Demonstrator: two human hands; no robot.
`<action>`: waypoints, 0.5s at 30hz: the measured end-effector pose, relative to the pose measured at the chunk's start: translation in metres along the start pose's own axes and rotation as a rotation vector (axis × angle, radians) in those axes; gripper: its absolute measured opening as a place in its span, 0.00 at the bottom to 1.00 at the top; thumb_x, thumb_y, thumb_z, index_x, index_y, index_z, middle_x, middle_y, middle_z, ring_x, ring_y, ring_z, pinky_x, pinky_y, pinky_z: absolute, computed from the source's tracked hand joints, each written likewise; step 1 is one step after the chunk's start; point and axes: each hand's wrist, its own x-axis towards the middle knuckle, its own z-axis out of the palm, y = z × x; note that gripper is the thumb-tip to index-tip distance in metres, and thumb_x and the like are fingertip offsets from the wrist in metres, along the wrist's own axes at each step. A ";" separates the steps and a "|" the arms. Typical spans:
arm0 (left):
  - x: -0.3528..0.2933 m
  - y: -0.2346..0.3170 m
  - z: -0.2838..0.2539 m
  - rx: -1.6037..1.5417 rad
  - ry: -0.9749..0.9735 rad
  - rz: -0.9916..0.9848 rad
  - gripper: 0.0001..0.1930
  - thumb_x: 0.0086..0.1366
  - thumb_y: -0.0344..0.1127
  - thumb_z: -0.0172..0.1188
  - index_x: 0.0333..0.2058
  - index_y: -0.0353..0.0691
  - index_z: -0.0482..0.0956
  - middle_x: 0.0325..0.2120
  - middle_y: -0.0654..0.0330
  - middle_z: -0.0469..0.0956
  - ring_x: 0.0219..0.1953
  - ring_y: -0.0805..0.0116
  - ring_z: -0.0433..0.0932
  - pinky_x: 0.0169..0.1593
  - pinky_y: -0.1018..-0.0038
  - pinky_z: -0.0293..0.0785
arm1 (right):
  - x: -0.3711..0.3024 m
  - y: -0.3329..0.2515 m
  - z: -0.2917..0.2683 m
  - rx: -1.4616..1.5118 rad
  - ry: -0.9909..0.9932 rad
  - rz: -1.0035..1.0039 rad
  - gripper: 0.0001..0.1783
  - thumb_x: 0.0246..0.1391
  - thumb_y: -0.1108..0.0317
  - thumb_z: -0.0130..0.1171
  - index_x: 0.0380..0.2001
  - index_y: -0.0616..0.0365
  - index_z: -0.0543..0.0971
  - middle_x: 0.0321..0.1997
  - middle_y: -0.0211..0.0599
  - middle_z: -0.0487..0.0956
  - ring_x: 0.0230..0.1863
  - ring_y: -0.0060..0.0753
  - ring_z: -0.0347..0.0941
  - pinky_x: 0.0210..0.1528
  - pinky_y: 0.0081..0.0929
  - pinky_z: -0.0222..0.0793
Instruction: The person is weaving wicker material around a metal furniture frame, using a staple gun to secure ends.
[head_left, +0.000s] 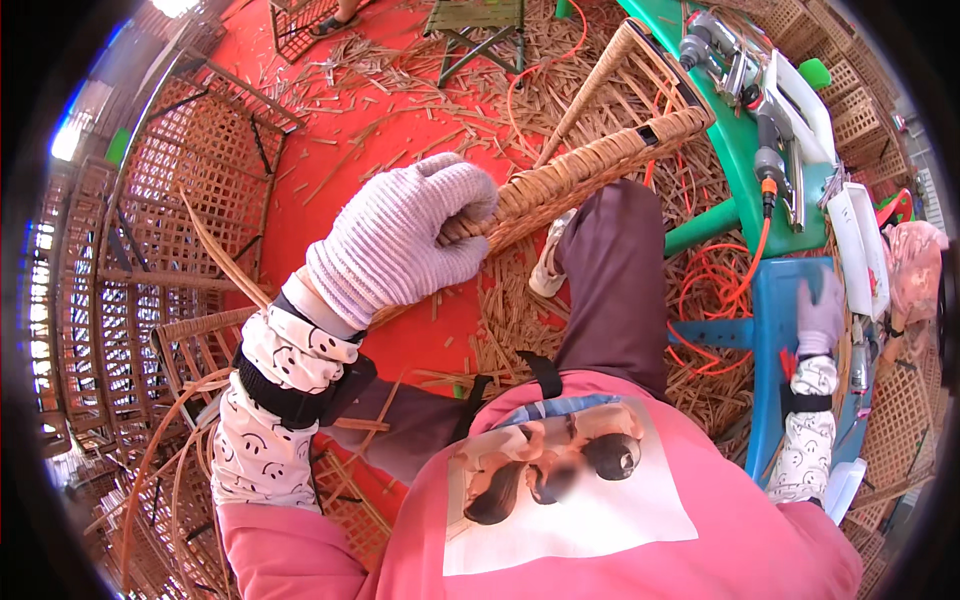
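Note:
My left hand (395, 240), in a pale knitted glove, is closed around the woven rattan rail (590, 165) of a wicker frame that runs up to the right across my knee. My right hand (822, 315), also gloved, rests far to the right on a blue stool (765, 340); whether it holds anything there I cannot tell. A loose rattan strip (225, 260) sticks out to the left below my left wrist.
Stacked wicker lattice frames (190, 180) fill the left side. Rattan offcuts (520, 320) litter the red floor. A green table (735, 150) at upper right carries pneumatic nail guns (770, 110) with an orange hose (715, 290). A folding stool (480, 30) stands at the top.

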 end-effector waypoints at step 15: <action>-0.093 0.039 -0.038 0.038 0.759 -0.266 0.12 0.54 0.26 0.63 0.37 0.33 0.74 0.33 0.58 0.76 0.34 0.70 0.75 0.40 0.76 0.71 | 0.032 -0.361 -0.065 0.745 0.021 -1.144 0.22 0.41 0.53 0.63 0.39 0.51 0.76 0.35 0.35 0.78 0.38 0.40 0.75 0.43 0.38 0.64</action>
